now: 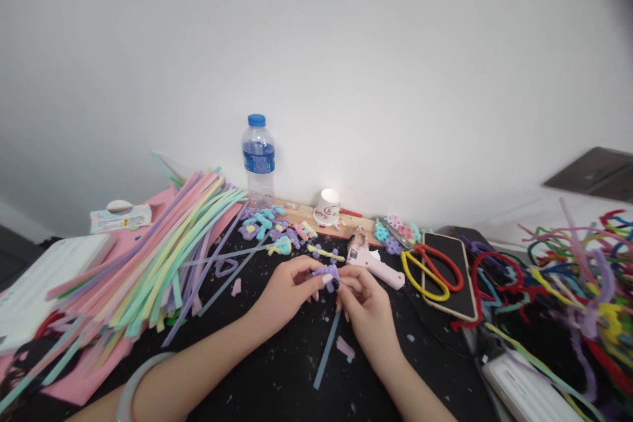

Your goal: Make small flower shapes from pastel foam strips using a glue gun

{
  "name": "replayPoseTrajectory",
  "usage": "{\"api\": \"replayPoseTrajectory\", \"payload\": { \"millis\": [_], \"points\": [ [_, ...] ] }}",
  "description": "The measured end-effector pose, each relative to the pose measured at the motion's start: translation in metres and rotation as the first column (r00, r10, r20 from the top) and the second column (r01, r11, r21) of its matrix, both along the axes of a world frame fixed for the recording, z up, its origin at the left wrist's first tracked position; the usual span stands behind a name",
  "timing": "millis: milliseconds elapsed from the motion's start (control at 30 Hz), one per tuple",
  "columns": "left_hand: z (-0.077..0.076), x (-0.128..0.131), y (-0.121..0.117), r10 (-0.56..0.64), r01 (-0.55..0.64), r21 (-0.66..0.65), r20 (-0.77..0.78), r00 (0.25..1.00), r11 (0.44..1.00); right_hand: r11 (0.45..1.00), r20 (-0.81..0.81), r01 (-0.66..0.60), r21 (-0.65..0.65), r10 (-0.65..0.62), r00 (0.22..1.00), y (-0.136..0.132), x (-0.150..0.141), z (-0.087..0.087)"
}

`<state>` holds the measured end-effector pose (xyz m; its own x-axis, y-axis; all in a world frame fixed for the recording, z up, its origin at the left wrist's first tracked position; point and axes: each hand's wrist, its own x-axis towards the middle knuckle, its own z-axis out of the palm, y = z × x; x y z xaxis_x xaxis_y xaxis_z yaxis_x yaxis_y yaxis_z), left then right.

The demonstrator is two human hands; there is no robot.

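My left hand and my right hand meet over the middle of the dark table. Between their fingertips is a small purple fuzzy pipe-cleaner piece, pinched from both sides. A small black spot shows by the right fingertips; what it is I cannot tell. A translucent glue stick lies below the right fingers. Just beyond my hands rest a yellow pipe-cleaner piece and purple bits. The pale pink glue gun lies beyond my right hand.
Scissors with yellow and red handles overlap a dark phone-like slab. Pastel pipe cleaners heap on the left, bright ones on the right. A bottle and paper cup stand by the wall. A white power strip lies front right.
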<state>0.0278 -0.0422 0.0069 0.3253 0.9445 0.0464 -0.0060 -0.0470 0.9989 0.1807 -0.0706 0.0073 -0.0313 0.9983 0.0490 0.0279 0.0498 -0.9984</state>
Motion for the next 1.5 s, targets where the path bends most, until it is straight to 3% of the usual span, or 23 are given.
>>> {"api": "replayPoseTrajectory", "payload": {
  "millis": [100,233,533,700,800,900,1000,1067,1133,1200,1300,1400,1500],
  "points": [
    [0.008,-0.002,0.001,0.046,-0.046,0.005,-0.054,0.997,0.999,1.000,0.073,0.025,-0.003,-0.025,0.997,0.001,0.002,0.001],
    [0.014,-0.005,0.005,0.104,-0.101,0.026,-0.117,0.988,0.995,0.996,0.055,0.092,0.021,-0.093,0.994,0.005,0.007,0.001],
    [0.004,-0.017,0.021,0.217,-0.215,0.024,-0.063,0.974,0.976,0.978,0.015,0.203,0.044,-0.203,0.979,0.015,0.018,-0.002],
    [0.007,-0.017,0.020,0.219,-0.219,0.004,-0.028,0.975,0.976,0.983,0.065,0.177,0.047,-0.180,0.981,0.014,0.017,0.000],
    [0.007,-0.015,0.018,0.153,-0.152,0.017,-0.049,0.987,0.988,0.988,0.226,0.100,0.119,-0.125,0.966,0.013,0.018,0.003],
    [0.005,-0.014,0.017,0.147,-0.147,0.009,-0.054,0.988,0.989,0.948,0.485,0.072,0.309,-0.222,0.846,0.014,0.025,0.007],
    [0.004,-0.015,0.019,0.221,-0.222,-0.023,-0.026,0.975,0.975,0.884,0.680,0.088,0.459,-0.413,0.606,0.017,0.035,0.009],
    [0.006,-0.015,0.020,0.271,-0.271,-0.049,-0.006,0.963,0.961,0.890,0.787,0.133,0.436,-0.449,0.424,0.020,0.040,0.008],
    [0.008,-0.016,0.021,0.311,-0.310,-0.065,0.011,0.950,0.949,0.910,0.862,0.187,0.371,-0.412,0.296,0.021,0.041,0.006],
    [0.010,-0.017,0.021,0.338,-0.335,-0.069,0.027,0.941,0.940,0.919,0.891,0.202,0.339,-0.383,0.244,0.023,0.042,0.004],
    [0.011,-0.018,0.021,0.349,-0.346,-0.064,0.049,0.936,0.936,0.894,0.877,0.185,0.409,-0.441,0.193,0.025,0.050,0.008],
    [0.010,-0.017,0.021,0.341,-0.336,-0.072,0.071,0.937,0.939,0.819,0.847,0.284,0.499,-0.530,0.039,0.029,0.069,0.014],
    [0.009,-0.015,0.020,0.323,-0.315,-0.085,0.098,0.941,0.945,0.787,0.888,0.425,0.447,-0.447,-0.107,0.032,0.094,0.019]
  ]
}}
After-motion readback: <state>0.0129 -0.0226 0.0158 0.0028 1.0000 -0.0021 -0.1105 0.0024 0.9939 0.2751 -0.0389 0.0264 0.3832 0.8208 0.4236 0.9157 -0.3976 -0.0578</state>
